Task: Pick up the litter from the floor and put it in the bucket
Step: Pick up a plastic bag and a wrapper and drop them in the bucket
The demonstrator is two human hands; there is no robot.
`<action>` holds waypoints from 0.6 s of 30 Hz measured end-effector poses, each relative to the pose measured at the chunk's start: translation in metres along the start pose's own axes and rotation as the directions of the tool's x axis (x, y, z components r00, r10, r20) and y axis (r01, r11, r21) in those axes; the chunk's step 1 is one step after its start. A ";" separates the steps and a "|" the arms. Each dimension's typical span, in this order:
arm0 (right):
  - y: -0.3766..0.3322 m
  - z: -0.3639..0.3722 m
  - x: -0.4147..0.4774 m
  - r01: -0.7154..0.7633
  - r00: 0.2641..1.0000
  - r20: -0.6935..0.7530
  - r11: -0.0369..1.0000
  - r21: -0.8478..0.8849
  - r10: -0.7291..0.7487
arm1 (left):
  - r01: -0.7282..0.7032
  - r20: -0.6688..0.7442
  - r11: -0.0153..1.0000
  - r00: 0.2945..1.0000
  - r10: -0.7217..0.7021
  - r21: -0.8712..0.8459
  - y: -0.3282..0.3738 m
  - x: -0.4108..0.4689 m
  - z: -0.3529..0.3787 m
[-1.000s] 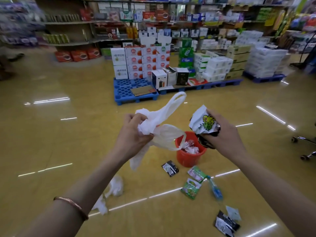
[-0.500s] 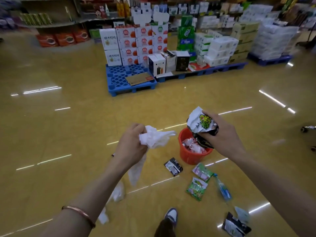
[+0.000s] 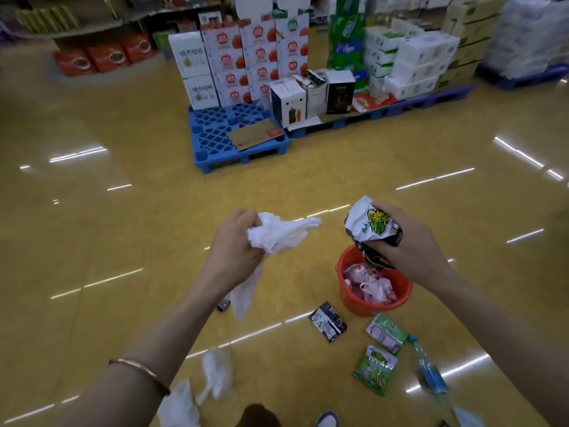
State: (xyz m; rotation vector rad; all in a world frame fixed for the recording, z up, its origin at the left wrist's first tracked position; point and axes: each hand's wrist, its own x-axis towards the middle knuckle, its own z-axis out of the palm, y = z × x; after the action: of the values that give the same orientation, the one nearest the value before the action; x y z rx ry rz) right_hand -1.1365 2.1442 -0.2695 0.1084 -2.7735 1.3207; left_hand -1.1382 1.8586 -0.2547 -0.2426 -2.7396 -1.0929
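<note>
An orange bucket (image 3: 348, 298) stands on the yellow floor with pinkish wrappers inside. My right hand (image 3: 409, 245) holds a crumpled white and black snack packet (image 3: 368, 228) just above the bucket's far rim. My left hand (image 3: 235, 251), left of the bucket, grips a scrunched white plastic bag (image 3: 277, 235) whose tail hangs down. On the floor lie a black sachet (image 3: 328, 321), two green packets (image 3: 386, 332) (image 3: 374, 369), a blue plastic bottle (image 3: 429, 369) and white plastic bags (image 3: 215, 375).
A blue pallet (image 3: 215, 140) with stacked cartons stands ahead, with a flat piece of cardboard (image 3: 255, 135) on it. More pallets of boxes (image 3: 415, 63) fill the back right. Shelves (image 3: 77, 29) line the back left. My shoe (image 3: 326, 420) shows at the bottom edge.
My left hand has bunched the loose white bag into a tighter wad. The view has tilted down and closed in on the bucket, and my right hand with the packet has come over its rim.
</note>
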 end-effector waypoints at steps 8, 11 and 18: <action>0.021 0.009 0.085 -0.139 0.987 -0.090 0.990 -0.037 0.135 | -0.108 0.162 0.993 0.980 0.115 -0.054 -0.035 0.134 0.046; 0.023 0.009 0.123 -0.210 0.965 -0.167 0.977 -0.039 0.201 | -0.167 0.208 0.981 0.961 0.185 -0.102 -0.041 0.198 0.059; 0.027 -0.002 0.162 -0.394 0.843 -0.391 0.919 0.019 0.370 | -0.350 0.412 0.920 0.823 0.392 -0.177 -0.025 0.309 0.104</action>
State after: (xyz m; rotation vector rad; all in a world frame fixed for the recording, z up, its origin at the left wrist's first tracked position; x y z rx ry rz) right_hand -1.3002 2.1573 -0.2743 -0.6740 -2.5591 1.1578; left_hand -1.4549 1.9386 -0.2752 -1.1195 -2.8191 -1.1634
